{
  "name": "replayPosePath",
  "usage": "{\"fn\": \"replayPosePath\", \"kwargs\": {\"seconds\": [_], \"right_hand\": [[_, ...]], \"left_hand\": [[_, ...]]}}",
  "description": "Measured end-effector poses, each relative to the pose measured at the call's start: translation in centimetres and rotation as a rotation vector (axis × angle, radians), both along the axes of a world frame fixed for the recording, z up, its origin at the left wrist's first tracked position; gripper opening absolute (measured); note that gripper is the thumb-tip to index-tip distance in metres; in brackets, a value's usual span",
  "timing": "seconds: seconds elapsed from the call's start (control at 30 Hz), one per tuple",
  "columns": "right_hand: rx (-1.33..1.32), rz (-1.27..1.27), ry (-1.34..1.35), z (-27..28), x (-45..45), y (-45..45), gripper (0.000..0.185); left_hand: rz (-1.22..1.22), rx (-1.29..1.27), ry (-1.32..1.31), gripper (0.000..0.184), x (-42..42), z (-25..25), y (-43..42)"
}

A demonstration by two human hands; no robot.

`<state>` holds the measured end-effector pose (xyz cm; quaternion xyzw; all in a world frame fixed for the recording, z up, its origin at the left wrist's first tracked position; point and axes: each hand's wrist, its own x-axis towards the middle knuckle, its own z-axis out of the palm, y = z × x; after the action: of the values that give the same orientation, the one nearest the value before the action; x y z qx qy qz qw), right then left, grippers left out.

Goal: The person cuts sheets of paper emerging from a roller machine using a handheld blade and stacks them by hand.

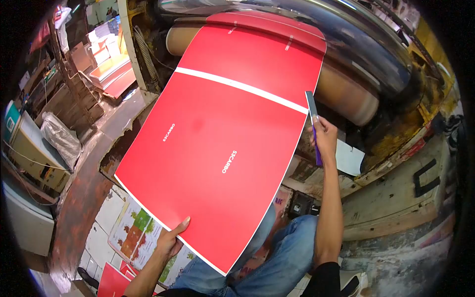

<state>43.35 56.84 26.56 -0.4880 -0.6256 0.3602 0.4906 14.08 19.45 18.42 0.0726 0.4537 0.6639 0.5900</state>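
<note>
Sheet (198,163), printed red with white margins, lies on the near side of the dark glossy roller (376,54), its far end meeting that roller; how far it runs there I cannot tell. A tan roller (346,94) sits just below the dark one, and the sheet passes across it. The sheet's long axis runs from the dark roller toward the person, veering left as it leaves, so the far end points at the roller and the near edge toward the person's lap. A white band (237,85) crosses that axis, nearer the roller than the sheet's near edge, and the white "S3CARBO" lettering (229,162) on the near panel runs roughly along the axis.

The left hand (170,241), well apart from the roller, grips the sheet's near edge, thumb on top and fingers underneath. The right hand (324,136), on the roller's near side, is closed around a flat knife-like tool (311,104) with a purple handle. Its blade points up toward the roller and overlaps the sheet's right edge by the band's end; whether they touch I cannot tell.

Jeans-clad legs (292,247) are on the roller's near side, under the sheet. Left of the roller, well apart, stand a stack of red sheets (116,76) and a plastic-wrapped bundle (62,138).
</note>
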Motion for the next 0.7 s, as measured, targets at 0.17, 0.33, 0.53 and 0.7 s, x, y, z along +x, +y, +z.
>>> {"fn": "replayPosePath", "kwargs": {"seconds": [0.17,0.33,0.53,0.7], "right_hand": [[-0.119,0.104,-0.008,1.1,1.0,-0.1,0.035],[-0.094,0.123,0.009,2.8,0.2,-0.5,0.035],[-0.204,0.22,-0.032,0.7,0.5,1.4,0.034],[-0.262,0.263,-0.097,1.3,0.5,1.6,0.028]], "left_hand": [[0.01,-0.059,-0.012,0.049,-0.4,1.0,-0.3],[-0.026,-0.102,-0.011,0.049,-1.0,1.4,-1.2],[0.02,-0.143,-0.025,0.048,-0.8,1.8,-0.9],[0.021,-0.176,-0.034,0.048,-1.0,3.1,-1.0]]}}
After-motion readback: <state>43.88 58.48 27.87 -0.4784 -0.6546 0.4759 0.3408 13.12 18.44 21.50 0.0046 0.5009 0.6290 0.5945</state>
